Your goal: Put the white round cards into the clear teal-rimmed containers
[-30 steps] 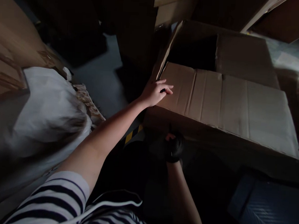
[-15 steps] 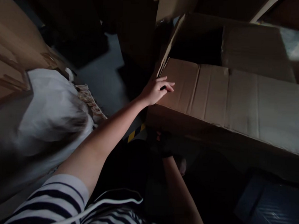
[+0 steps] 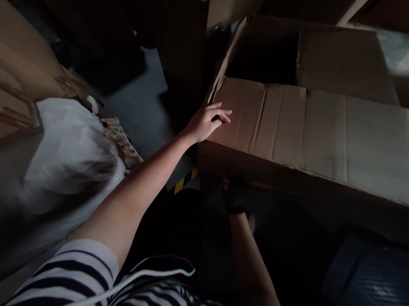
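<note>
A large brown cardboard box [image 3: 284, 130] lies on the right, with creased flaps across its top and a dark opening behind them. At its near left corner is my left hand [image 3: 206, 121], palm down, fingers loosely stretched and apart over the flap. Between thumb and fingers shows a small dark patch, which I cannot identify. My right hand [image 3: 235, 195], in a dark glove, is low beside the near wall of the box. Deep shadow hides most of its fingers, and whether it touches the box is unclear.
A white sack [image 3: 75, 141] bulges on the left beside tall cardboard boxes [image 3: 20, 61]. Black-and-yellow tape [image 3: 184, 181] marks the floor. At lower right stands a dark blue ribbed object [image 3: 372, 280]. A white cord [image 3: 143, 275] hangs across my striped shirt.
My right hand has shifted a little to the right along the near side of the box. My left hand stays at the box corner. The view has moved slightly.
</note>
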`<state>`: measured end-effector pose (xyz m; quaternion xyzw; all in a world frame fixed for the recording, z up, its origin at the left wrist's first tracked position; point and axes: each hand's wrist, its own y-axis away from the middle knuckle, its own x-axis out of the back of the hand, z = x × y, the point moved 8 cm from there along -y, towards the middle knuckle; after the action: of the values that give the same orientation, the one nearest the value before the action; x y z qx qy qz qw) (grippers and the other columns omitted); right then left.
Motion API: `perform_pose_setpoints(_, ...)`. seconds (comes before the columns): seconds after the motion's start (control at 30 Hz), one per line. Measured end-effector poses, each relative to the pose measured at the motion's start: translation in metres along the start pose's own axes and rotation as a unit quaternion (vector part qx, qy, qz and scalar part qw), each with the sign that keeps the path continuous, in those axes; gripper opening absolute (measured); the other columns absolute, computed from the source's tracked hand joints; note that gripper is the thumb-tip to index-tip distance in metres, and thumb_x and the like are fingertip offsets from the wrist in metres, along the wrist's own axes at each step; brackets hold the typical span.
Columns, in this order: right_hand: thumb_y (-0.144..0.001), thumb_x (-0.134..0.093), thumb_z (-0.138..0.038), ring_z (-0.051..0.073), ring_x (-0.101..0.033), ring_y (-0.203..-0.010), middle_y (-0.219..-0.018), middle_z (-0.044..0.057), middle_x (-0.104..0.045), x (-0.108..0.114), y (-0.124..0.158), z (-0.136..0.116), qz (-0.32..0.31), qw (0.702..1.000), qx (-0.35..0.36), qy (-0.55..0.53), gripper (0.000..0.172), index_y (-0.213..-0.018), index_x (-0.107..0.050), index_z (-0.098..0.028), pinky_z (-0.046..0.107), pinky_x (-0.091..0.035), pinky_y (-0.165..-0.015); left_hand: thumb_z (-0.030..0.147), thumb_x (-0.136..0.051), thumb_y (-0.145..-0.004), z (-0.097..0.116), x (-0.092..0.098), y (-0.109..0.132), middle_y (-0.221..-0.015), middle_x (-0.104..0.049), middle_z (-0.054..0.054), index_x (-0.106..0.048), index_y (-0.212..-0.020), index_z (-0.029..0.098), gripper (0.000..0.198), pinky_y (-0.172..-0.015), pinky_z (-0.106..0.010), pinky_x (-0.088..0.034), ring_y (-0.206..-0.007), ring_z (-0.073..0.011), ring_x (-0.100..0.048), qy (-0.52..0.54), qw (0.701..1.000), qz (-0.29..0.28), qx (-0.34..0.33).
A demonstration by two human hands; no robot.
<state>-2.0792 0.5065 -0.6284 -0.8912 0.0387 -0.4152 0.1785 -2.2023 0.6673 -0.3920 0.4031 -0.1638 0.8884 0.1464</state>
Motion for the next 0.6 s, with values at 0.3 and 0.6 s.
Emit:
perform_pose_setpoints(0.3,-0.092,-0.043,-0.028,0.023,-0.054,-0.079,-0.082,0.011,-0.062,-0.045,0.018,0.024,0.009,0.997,-0.081,0.001,0.030,-0.086,-0.069,-0.013,0.038,-0.043,-0.075,0.008,-0.049,-0.088,-0.003,-0.001,-0.001,-0.129,-0.066,-0.003,-0.069,-0.093,0.022,0.025,-0.123,-0.052,-0.022,-0.142,-0.0221,-0.039,-0.025,1.000,0.002,-0.018)
perform_pose_setpoints(0.6,-0.092,-0.048,-0.027,0.022,-0.056,-0.086,-0.085,0.009,-0.064,-0.031,0.016,-0.002,0.020,0.999,-0.044,-0.021,0.027,-0.096,-0.072,-0.016,0.037,-0.043,-0.081,0.008,-0.048,-0.087,-0.006,-0.003,-0.002,-0.130,-0.066,-0.002,-0.069,-0.092,0.022,0.026,-0.122,-0.052,-0.025,-0.143,-0.0224,-0.039,-0.024,1.000,0.003,-0.009)
